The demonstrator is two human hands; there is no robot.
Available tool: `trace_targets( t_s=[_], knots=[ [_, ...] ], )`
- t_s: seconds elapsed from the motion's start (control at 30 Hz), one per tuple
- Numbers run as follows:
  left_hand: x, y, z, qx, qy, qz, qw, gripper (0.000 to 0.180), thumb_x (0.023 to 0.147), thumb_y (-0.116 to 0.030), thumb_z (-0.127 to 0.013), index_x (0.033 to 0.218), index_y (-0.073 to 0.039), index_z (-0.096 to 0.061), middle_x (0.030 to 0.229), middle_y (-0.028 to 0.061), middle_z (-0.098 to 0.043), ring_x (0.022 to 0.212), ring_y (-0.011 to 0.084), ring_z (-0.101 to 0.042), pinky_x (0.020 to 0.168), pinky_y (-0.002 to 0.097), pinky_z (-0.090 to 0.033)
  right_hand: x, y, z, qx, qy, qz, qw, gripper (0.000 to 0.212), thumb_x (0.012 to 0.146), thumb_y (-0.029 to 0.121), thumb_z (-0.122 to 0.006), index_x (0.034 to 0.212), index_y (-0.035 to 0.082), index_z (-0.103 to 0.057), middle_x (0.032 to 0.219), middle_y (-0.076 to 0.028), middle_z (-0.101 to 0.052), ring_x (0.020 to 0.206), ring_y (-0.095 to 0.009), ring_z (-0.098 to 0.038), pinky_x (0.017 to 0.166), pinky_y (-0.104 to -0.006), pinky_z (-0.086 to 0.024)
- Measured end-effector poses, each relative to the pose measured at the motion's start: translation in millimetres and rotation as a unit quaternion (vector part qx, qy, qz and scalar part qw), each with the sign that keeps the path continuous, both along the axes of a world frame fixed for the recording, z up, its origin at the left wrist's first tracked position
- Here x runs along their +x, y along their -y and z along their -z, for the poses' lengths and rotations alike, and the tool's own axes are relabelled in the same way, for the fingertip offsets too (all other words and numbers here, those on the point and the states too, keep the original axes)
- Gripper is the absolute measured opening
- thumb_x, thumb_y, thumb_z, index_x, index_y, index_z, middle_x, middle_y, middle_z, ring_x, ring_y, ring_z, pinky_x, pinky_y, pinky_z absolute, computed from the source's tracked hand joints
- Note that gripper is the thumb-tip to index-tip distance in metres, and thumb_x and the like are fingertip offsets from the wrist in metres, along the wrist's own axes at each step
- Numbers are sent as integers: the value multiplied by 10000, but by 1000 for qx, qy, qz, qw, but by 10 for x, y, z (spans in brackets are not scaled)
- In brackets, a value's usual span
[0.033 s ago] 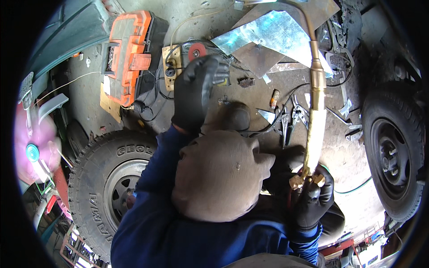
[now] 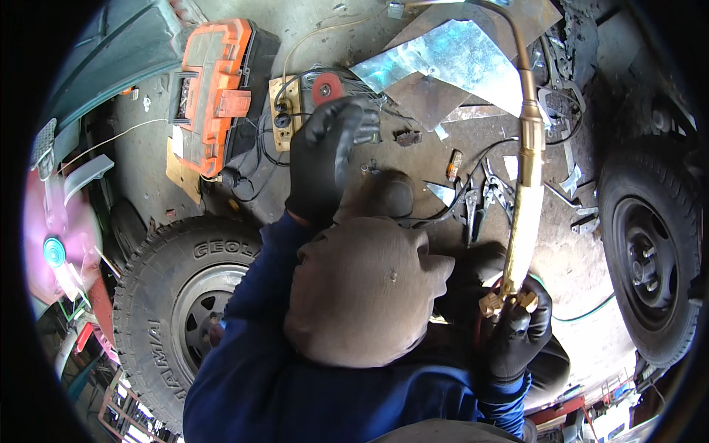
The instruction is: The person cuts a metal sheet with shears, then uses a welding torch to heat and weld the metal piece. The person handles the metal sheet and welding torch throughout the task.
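My right hand [image 2: 519, 340], in a black glove, grips the valve end of a brass gas torch [image 2: 526, 207]. Two brass knobs sit beside its fingers. The torch points away from me; its neck bends left at the upper edge, where its tip is hardly visible. My left hand [image 2: 325, 159], also black-gloved, is raised above the floor near a wooden-based socket strip [image 2: 283, 136]. Its fingers curl loosely, and nothing shows in them. Between my blue sleeves is a rounded, brown-grey cloth-covered shape [image 2: 365, 295]; I cannot tell what it is.
An orange and grey toolbox [image 2: 221, 103] stands far left. Shiny sheet metal [image 2: 450, 63] lies beyond my hands, with a red disc [image 2: 326, 88] nearby. Pliers [image 2: 484, 199] and cables lie on the floor. Tyred wheels [image 2: 188, 288] flank me, beside a pink fan [image 2: 55, 244].
The far part of the torch has swung slightly right, while my right hand stays almost in place. My left hand has shifted a little to the right.
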State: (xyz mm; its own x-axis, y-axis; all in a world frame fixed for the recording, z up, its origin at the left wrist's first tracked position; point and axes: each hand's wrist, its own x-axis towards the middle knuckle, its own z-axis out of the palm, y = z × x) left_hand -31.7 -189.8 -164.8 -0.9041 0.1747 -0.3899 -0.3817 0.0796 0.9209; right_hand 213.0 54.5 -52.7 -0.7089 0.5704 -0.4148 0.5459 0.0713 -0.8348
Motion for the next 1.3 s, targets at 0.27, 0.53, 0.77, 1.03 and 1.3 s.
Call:
trace_targets(
  t_s=[0.27, 0.53, 0.77, 1.03, 1.3],
  knots=[
    [99, 9, -19, 14, -67, 75, 995, 430, 1138, -167, -503, 1512, 45, -519, 1415, 205, -645, 1325, 262, -628, 1139, 417, -496, 100, 139, 110, -63, 6, 16, 998, 772, 986, 680, -670, 1278, -34, -662, 1084, -83, -698, 927, -142, -645, 842, -324, -539],
    [89, -37, -66, 35, -55, 61, 996, 479, 1087, -130, -586, 1547, -11, -525, 1415, 168, -660, 1308, 221, -631, 1109, 362, -502, 3, 161, 86, -84, 27, -13, 996, 736, 999, 617, -697, 1312, -47, -657, 1121, -88, -696, 983, -153, -660, 884, -333, -550],
    [81, -27, -42, 41, -59, 48, 996, 475, 1079, -119, -590, 1535, -1, -534, 1382, 165, -678, 1264, 207, -653, 1082, 352, -512, -27, 152, 128, -93, 25, -28, 995, 738, 1000, 596, -710, 1339, -57, -647, 1152, -95, -701, 1027, -163, -669, 912, -337, -550],
    [70, -58, -53, 36, -69, 56, 995, 476, 1079, -132, -591, 1531, 7, -535, 1356, 167, -692, 1241, 213, -668, 1071, 354, -515, -78, 173, 131, -123, 19, -15, 992, 723, 1005, 570, -719, 1354, -58, -634, 1134, -93, -701, 987, -151, -668, 866, -321, -561],
    [60, -34, -62, 7, -77, 92, 993, 514, 1138, -240, -512, 1574, 27, -461, 1427, 232, -637, 1306, 310, -645, 1127, 446, -505, -94, 177, 138, -136, 19, -5, 991, 683, 1013, 534, -724, 1351, -52, -631, 1107, -100, -706, 941, -154, -677, 826, -315, -575]
  ],
)
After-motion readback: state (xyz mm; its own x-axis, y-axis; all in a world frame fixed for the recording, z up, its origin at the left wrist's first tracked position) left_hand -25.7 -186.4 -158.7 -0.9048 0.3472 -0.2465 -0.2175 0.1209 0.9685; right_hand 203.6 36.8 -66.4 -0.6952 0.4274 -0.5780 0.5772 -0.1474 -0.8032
